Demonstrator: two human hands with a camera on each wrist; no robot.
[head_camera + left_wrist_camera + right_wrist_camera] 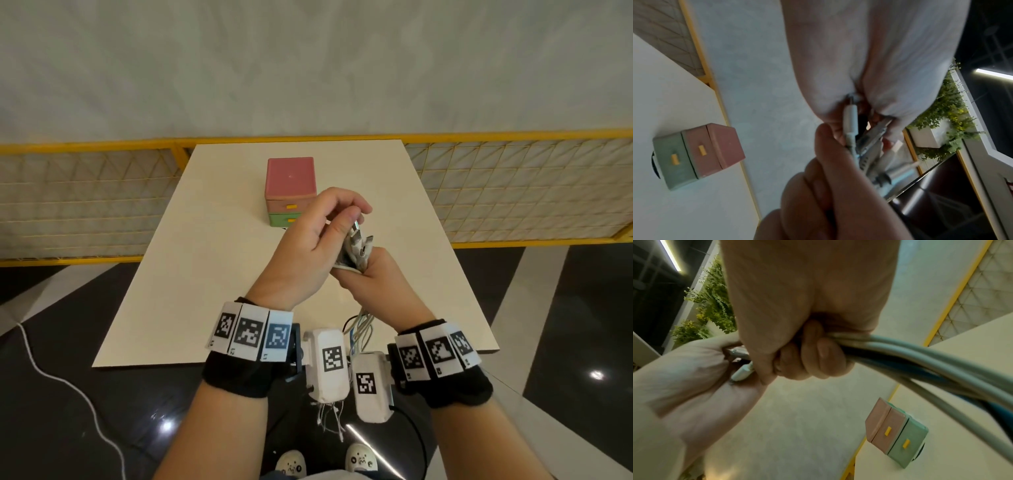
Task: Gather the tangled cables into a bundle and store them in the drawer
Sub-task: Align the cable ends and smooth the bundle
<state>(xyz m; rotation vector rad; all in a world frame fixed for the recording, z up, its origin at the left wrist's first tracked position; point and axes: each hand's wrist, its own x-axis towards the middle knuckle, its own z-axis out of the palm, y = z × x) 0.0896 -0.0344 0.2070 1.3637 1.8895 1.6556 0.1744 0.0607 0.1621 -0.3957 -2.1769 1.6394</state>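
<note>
My right hand [368, 274] makes a fist round a bundle of white, grey and blue cables [920, 358], held above the table's middle. Their plug ends [359, 240] stick up out of the fist. My left hand [329, 222] reaches over from the left and pinches those plug ends [851, 123] between thumb and fingers. The cables' loose lengths [359, 329] hang down past my right wrist, off the table's near edge. Behind the hands stands a small drawer unit [290, 190] with a pink top drawer and a green lower drawer [904, 446], both closed, each with a yellow handle.
The cream table [212, 267] is backed by a yellow mesh fence [85, 202]. A white cord [68, 387] lies on the dark glossy floor at the left. My shoes [325, 462] show below the table's near edge.
</note>
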